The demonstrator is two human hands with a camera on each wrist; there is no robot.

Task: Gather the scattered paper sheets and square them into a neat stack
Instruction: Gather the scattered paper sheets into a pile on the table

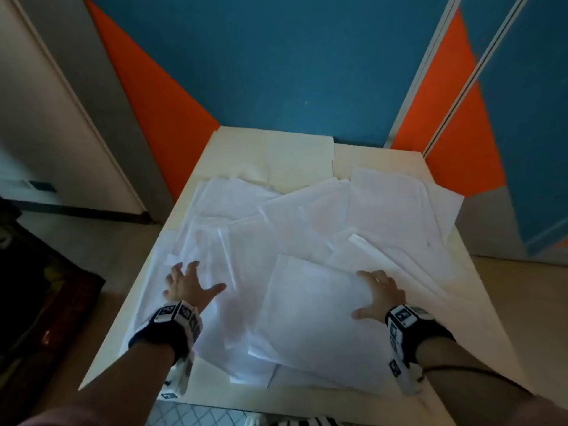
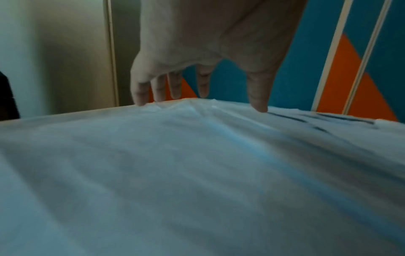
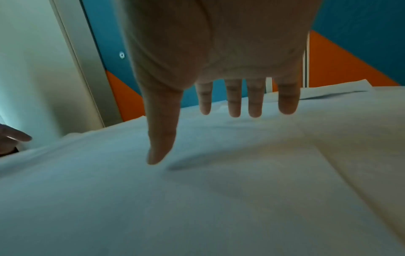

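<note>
White paper sheets (image 1: 307, 241), seemingly overlapping, askew

Scattered white paper sheets (image 1: 307, 241) overlapping on pale table (image 1: 246, 149), left hand (image 1: 187, 284) and right hand (image 1: 379, 295) spread flat on them

Left hand (image 1: 187, 285) and right hand (image 1: 379, 298) spread flat, palms down.

The head camera looks steeply down from above the near edge of the table (image 1: 344, 155), facing the blue and orange wall (image 1: 276, 56) behind its far edge. Each wrist camera sits very low and close over the table, peering along its own palm toward that same wall (image 2: 306, 69). All three views share the paper sheets (image 1: 307, 229) on the table. At the left edge of the right wrist view, what seems to be the left hand (image 3: 10, 138) shows, blurred.
</note>
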